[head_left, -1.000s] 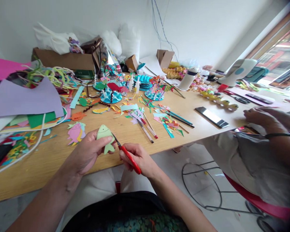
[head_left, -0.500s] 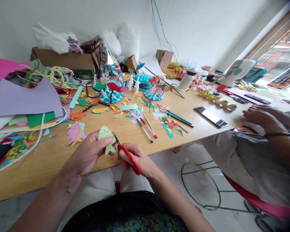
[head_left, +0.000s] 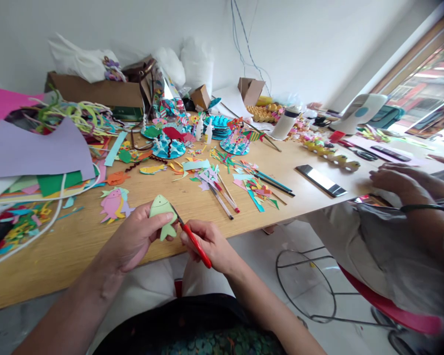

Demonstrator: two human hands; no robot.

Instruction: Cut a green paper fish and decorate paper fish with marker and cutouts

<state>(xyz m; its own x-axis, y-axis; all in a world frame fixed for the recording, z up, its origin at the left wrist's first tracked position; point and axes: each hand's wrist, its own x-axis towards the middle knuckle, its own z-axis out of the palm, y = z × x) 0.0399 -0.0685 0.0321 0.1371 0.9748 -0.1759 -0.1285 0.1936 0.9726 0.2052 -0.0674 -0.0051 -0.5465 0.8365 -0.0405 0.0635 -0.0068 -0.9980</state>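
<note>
A light green paper fish (head_left: 161,209) is pinched between the thumb and fingers of my left hand (head_left: 142,231), its head up and tail down, above the table's front edge. My right hand (head_left: 207,241) is closed round red-handled scissors (head_left: 197,245). Their dark blades point up and left and reach the right side of the fish. On the table left of my left hand lies a pink paper fish (head_left: 113,203) with yellow and lilac pieces. Paper scraps (head_left: 209,176) and several pens (head_left: 227,197) lie beyond my hands.
Purple paper (head_left: 37,150) and coloured scraps cover the left of the table (head_left: 77,256), crossed by a white cable. Decorated blue discs (head_left: 169,148) and glue bottles (head_left: 209,132) stand further back. At right are a phone (head_left: 320,180) and another person's hands (head_left: 399,177).
The scissors have tilted slightly, their handles shifting a little left with my right hand. My left hand still holds the green fish in nearly the same place.
</note>
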